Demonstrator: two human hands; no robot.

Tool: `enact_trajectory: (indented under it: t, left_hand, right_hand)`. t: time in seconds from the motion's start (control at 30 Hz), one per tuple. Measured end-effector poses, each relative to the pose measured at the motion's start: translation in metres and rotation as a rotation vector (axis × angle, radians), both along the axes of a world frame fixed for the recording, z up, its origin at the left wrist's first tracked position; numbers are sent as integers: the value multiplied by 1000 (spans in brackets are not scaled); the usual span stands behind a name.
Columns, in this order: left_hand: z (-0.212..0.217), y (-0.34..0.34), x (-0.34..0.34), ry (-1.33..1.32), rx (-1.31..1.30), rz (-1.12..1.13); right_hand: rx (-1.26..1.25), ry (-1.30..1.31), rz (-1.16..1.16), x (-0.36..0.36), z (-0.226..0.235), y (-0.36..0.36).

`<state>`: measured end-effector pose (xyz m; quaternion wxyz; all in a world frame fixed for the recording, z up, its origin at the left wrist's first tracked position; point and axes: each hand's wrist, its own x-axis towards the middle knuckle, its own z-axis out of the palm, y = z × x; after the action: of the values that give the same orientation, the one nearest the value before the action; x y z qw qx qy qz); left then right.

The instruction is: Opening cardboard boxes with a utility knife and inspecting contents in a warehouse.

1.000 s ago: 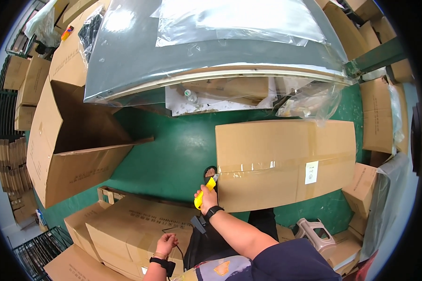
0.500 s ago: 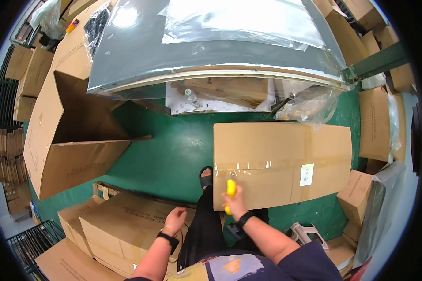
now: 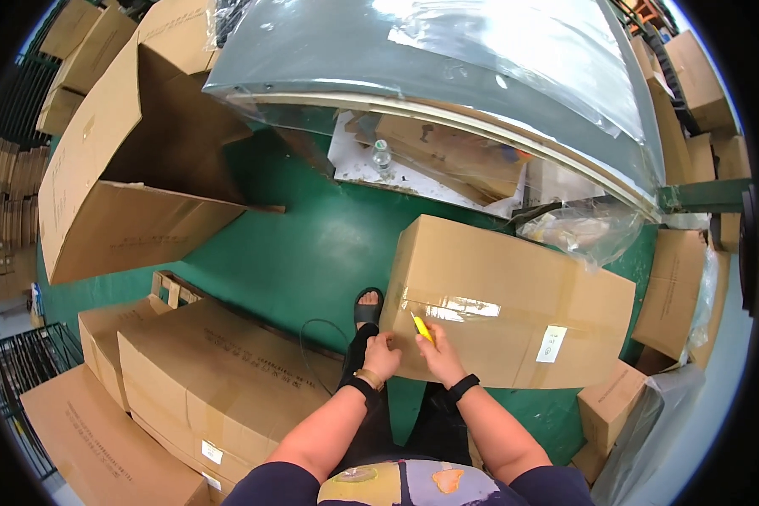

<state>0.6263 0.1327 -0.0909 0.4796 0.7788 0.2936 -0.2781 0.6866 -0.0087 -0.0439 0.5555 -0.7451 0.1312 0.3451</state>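
A closed cardboard box (image 3: 514,287) stands in front of me, taped along its top seam. The clear tape (image 3: 460,308) shines near the box's left end, and a white paper label (image 3: 551,344) is stuck farther right. My right hand (image 3: 444,354) grips a yellow utility knife (image 3: 423,327) over the top, its tip by the seam at the left end. At the box's near left corner is my left hand (image 3: 381,356), fingers curled inward; whether anything is in them is hidden.
A large open carton (image 3: 177,223) lies on the green floor at left. More closed boxes (image 3: 219,371) stand at lower left. A plastic-covered grey table (image 3: 379,76) fills the far side, with a clear bottle (image 3: 381,154) beneath it. A small box (image 3: 609,405) stands right.
My left hand has moved right to the box's near left corner. The knife has tilted, its tip pointing up-left at the seam. The view has turned, so the box now appears slanted.
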Motion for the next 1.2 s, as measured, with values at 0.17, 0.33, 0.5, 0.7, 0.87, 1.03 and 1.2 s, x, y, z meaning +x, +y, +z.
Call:
enact_trajectory:
  t: [0.17,0.33,0.5,0.7,0.87,1.03,1.2]
  left_hand:
    - [-20,8,1,123,-147,200]
    - [-15,6,7,110,-238,231]
    - [8,6,15,110,-273,191]
    - [2,-1,4,84,-203,240]
    - [17,6,15,203,-252,184]
    - [14,4,12,154,-336,282]
    - [25,8,15,126,-270,278]
  right_hand:
    - [-141,-261,335,62,24,8]
    - [-630,-744,1242,143,42,19]
    - [-656,-665,1737,188,27,69]
    - [-758,-539,2231,165,2,142]
    - [-788,-617,2334,174,-1,150]
    - [-858,-723,2350,206,10,151]
    - [-679,-546,1924,222,38,131]
